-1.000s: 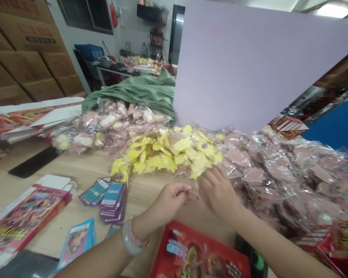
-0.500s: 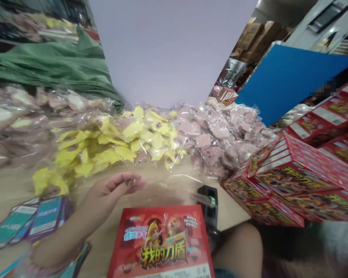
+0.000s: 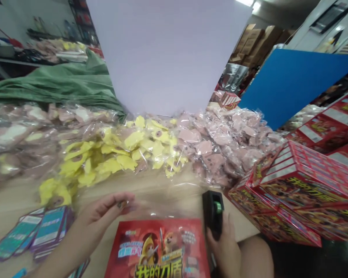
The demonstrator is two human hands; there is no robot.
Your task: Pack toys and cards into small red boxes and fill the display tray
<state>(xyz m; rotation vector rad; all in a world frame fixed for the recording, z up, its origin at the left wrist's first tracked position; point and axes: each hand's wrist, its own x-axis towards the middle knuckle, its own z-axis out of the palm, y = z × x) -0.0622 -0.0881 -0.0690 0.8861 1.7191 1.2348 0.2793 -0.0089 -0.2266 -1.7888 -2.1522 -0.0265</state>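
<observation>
My left hand [image 3: 111, 212] is closed in a pinch, its fingertips on what looks like clear plastic film; blur hides the film's outline. Below lies a flat red printed package [image 3: 159, 247], with a cartoon banana figure and a dog on its front, cut off by the lower edge of view. To its right, my right hand [image 3: 227, 243] is wrapped around the near end of a black tape dispenser [image 3: 212, 210] with a green core. Purple-edged cards [image 3: 49, 227] lie in stacks left of my left forearm.
Bagged yellow pieces [image 3: 116, 158] and bagged pink pieces [image 3: 220, 146] are heaped along the table's back. Stacked red boxes [image 3: 304, 193] stand at right. Behind are a pale upright panel [image 3: 168, 54], a blue board [image 3: 295, 85] and a green cloth [image 3: 55, 83].
My right hand has come into view and taken hold of the tape dispenser. My left hand keeps its pinch, a little lower and further left in view. The camera view has shifted upward.
</observation>
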